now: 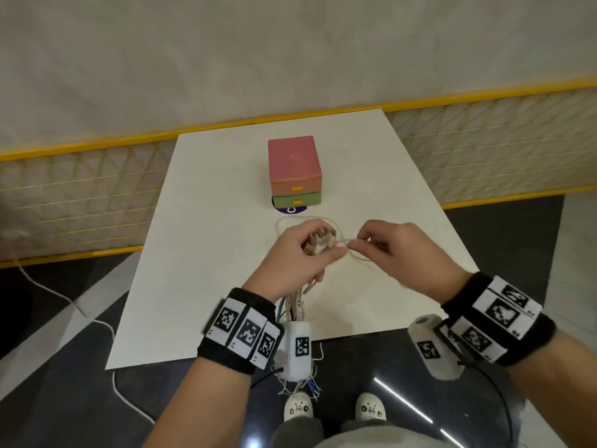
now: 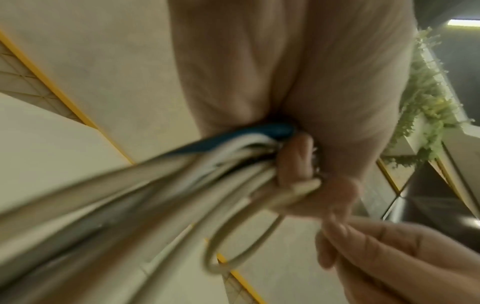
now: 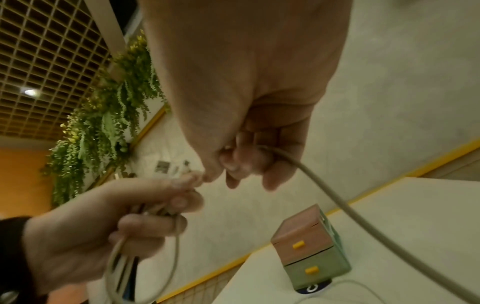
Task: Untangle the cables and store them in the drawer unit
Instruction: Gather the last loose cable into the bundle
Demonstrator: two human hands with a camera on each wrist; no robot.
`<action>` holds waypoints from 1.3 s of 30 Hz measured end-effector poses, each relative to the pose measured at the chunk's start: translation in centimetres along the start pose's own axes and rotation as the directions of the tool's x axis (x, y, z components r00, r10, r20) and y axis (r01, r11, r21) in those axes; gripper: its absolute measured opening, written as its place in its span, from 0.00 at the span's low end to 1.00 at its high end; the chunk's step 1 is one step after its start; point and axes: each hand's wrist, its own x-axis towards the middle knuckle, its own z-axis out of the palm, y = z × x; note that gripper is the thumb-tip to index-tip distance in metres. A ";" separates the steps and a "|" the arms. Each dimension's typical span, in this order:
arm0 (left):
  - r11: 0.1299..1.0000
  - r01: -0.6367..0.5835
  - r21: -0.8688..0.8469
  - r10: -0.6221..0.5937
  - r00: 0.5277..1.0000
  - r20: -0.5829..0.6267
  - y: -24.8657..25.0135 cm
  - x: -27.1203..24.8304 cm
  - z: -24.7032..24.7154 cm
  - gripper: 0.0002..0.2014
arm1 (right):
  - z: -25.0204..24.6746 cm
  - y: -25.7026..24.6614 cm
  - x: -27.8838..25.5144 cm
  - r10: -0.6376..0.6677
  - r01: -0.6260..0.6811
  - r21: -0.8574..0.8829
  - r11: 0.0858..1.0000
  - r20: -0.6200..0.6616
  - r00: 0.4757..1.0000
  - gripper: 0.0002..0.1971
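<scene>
Left hand point(image 1: 292, 253) clenched around bundle of beige, white and blue tangled cables point(image 2: 161, 185) above white table point(image 1: 200, 286), right hand point(image 1: 403, 250) pinching one beige cable strand point(image 3: 337, 197), pink-and-green two-drawer unit point(image 1: 294, 171) beyond, drawers closed

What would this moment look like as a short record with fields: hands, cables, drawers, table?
left hand: grips a bundle of beige, white and blue cables
right hand: pinches one thin beige cable leading from the bundle
drawer unit: small, pink drawer above green drawer, yellow handles, both closed
white table: bears the unit; a cable loop lies before it
stored so far: nothing visible
</scene>
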 end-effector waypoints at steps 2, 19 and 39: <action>0.985 -0.041 -0.167 0.002 0.974 -0.226 0.4 -0.1 -0.7 0.06 | -0.7 1.3 -0.7 0.090 -0.092 0.015 0.996 0.070 0.993 0.14; 0.957 -0.030 -0.290 -0.140 0.824 -0.549 -0.5 0.0 -2.5 0.07 | -0.1 5.5 -5.9 0.314 -0.323 -0.098 0.941 0.607 0.730 0.17; 0.993 0.085 -0.082 -0.095 0.988 -0.123 0.8 -3.8 -2.5 0.07 | 12.0 5.8 -0.9 0.336 -0.145 -0.330 0.933 0.648 0.683 0.15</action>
